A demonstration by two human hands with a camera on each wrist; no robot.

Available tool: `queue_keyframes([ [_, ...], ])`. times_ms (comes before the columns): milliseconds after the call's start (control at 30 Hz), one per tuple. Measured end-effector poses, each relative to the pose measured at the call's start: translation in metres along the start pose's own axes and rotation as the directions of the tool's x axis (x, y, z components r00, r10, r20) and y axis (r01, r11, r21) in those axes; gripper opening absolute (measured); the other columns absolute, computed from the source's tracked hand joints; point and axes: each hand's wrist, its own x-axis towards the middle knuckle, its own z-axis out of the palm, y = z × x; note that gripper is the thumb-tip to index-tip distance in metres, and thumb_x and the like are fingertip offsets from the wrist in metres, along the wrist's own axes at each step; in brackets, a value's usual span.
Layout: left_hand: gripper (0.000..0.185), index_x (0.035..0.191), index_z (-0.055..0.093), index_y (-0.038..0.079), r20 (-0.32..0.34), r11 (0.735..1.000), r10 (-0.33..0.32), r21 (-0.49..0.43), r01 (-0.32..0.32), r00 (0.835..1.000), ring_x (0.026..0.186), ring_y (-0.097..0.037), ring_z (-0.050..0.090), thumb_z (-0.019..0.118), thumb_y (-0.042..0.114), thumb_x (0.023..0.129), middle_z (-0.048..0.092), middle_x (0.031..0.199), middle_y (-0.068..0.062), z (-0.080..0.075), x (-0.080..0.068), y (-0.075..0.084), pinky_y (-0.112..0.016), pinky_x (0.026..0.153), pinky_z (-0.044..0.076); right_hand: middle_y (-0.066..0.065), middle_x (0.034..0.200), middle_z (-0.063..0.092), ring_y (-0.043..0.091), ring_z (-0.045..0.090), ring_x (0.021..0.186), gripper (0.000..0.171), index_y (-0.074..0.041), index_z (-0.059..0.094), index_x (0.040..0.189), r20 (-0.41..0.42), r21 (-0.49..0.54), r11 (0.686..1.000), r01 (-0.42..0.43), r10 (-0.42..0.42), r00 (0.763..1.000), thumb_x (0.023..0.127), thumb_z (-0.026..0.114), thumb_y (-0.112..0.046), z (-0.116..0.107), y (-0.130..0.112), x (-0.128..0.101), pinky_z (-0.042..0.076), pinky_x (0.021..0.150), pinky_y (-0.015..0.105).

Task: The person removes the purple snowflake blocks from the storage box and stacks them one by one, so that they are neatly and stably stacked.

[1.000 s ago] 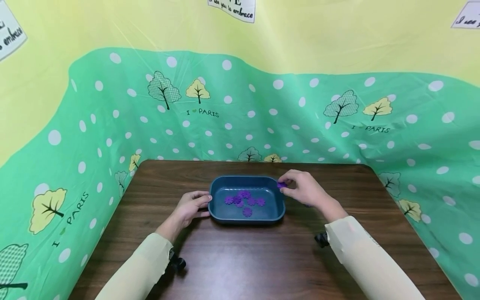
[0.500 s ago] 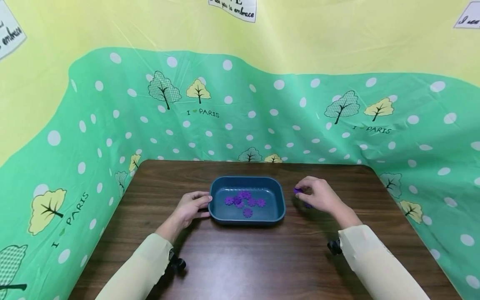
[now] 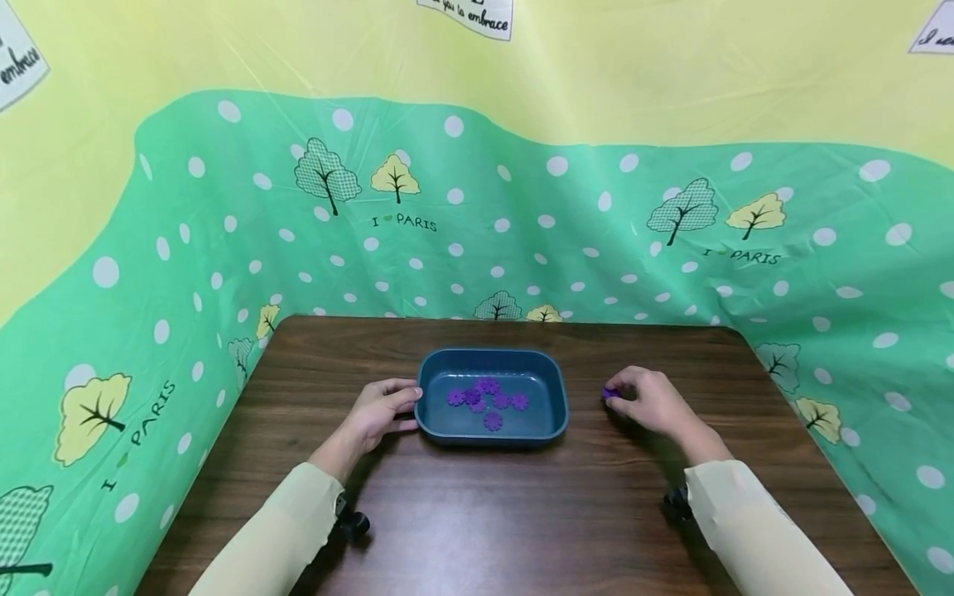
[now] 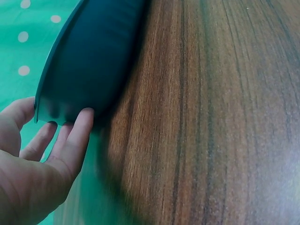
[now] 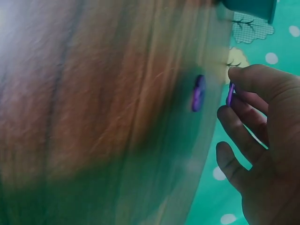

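While the left hand (image 3: 376,411) steadies the blue tray (image 3: 555,414) by its left wall, the right hand (image 3: 652,401), right of the tray, pinches a purple gear piece (image 3: 610,393) just above the table (image 3: 507,513).

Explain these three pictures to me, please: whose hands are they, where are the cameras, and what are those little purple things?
No machine here: a person wears one camera on the head and one on each wrist. The head view looks down at a brown table. The left hand touches the end of a blue tray that holds purple flower-shaped pieces; its wrist camera shows straight fingers against the tray's wall. The right hand, beside the tray, pinches one purple piece; another piece lies on the table by it.
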Motion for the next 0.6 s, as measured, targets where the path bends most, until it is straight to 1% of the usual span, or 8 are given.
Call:
queue_keyframes([
  [300, 0.046, 0.130, 0.057, 0.001, 0.000, 1.000, 0.003, 0.001, -0.003, 1.000, 0.103, -0.030, 0.066, 0.069, 0.018, 0.089, 0.062, 0.121, -0.024, 0.000, -0.001, 0.000, -0.044, 0.079, 0.060, 0.004, 0.101, 0.068, 0.024, 0.063, 0.091, 0.019, -0.011, 0.073, 0.099, 0.011, -0.035, 0.999, -0.021, 0.022, 1.000, 0.083, 0.075, -0.019, 0.007, 0.012, -0.004, 0.055, 0.078, 0.045],
  [600, 0.046, 0.130, 0.057, 0.001, 0.002, 1.000, 0.003, 0.005, -0.003, 1.000, 0.106, -0.030, 0.065, 0.070, 0.019, 0.089, 0.060, 0.124, -0.022, 0.000, -0.001, 0.000, -0.044, 0.079, 0.060, 0.003, 0.099, 0.067, 0.023, 0.062, 0.089, 0.017, -0.012, 0.073, 0.098, 0.035, -0.043, 0.999, -0.030, 0.032, 0.999, 0.082, 0.075, -0.019, 0.010, 0.011, -0.005, 0.055, 0.076, 0.045],
])
